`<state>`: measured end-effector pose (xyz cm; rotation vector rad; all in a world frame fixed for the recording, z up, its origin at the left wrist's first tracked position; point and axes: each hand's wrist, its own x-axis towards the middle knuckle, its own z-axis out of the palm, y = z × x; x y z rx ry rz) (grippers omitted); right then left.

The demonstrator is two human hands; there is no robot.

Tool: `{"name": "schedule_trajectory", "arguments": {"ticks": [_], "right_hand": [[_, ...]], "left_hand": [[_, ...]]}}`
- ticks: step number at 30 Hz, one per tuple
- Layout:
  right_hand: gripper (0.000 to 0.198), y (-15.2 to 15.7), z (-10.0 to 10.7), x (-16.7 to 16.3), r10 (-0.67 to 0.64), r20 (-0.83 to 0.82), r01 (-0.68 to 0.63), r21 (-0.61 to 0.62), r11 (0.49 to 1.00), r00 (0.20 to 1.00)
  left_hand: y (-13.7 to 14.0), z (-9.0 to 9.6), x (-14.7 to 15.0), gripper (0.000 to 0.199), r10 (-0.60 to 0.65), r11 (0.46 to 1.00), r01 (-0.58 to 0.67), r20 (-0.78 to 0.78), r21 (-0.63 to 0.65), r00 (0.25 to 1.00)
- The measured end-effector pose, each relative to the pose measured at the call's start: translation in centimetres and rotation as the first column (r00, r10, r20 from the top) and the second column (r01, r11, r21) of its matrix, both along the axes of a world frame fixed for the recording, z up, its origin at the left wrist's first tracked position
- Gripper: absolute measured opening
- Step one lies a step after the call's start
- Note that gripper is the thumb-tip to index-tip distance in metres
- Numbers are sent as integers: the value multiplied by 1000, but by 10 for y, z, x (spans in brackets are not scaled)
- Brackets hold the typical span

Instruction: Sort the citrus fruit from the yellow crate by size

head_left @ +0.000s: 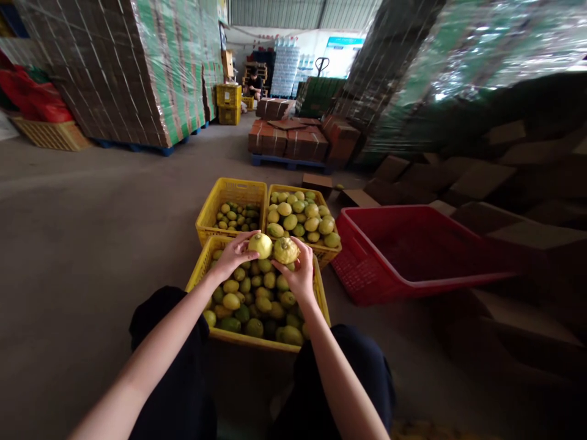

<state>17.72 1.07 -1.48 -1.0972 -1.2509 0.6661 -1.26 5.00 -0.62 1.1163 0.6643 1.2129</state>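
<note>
Side by side above the near yellow crate [257, 344], my two hands each grip a lemon. My left hand [237, 253] is closed around a smooth pale-yellow lemon [260, 245]. In my right hand [300, 272] is a lumpy, rough-skinned lemon [285, 250], almost touching the first. Many yellow and green lemons [263, 304] fill much of the crate below. Behind it, the far left yellow crate [206, 214] contains smaller, greener lemons [232, 215]. The far right yellow crate [328, 252] is heaped with large yellow lemons [300, 214].
A red plastic basket [376, 281] stands right of the crates, beside scattered cardboard [481, 177]. Strapped carton bundles [288, 143] lie on a blue pallet farther off. Tall wrapped stacks [114, 73] rise at both sides. A person [254, 82] sits far back near yellow crates [228, 104].
</note>
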Motion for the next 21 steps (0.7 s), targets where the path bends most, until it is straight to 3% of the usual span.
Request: {"name": "schedule_trajectory", "arguments": {"ticks": [3,7,14,21], "right_hand": [[69,-5,7,-1,86,-210,-96,-38,995,974],[60,-7,13,-1,117,-449,-201,-146,969,886],[48,-8,6,6,169,-490,-302,-205,931,855],[46,-11,-4,11,160,-575,-364,-257,895,802]], "left_hand": [[0,-2,0,55,49,993,-40,86,-108,995],[0,-3,2,36,91,957,-28,206,-290,974],[3,2,2,8,120,870,-32,149,-492,982],[1,-3,4,11,138,871,-54,138,-488,981]]}}
